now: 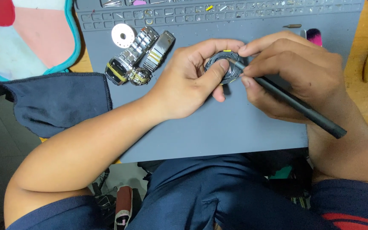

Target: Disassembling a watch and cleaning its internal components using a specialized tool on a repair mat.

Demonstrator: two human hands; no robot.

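Round watch case [223, 68] sits on grey work mat [218, 123], upper centre, pinched by left hand [188, 81]: thumb on near rim, fingers curled over far rim. Right hand [290, 72] closed in pen grip on slim black tool [297, 106]. Tool's long axis runs lower-right to upper-left; tip meets case's right side, approx. touching. Both hands at case. Steel watch w/ bracelet [137, 57] lies well apart, left.

I see no packages, labels, signs or screens anywhere on my tabletop [363, 102] or around it in this view.
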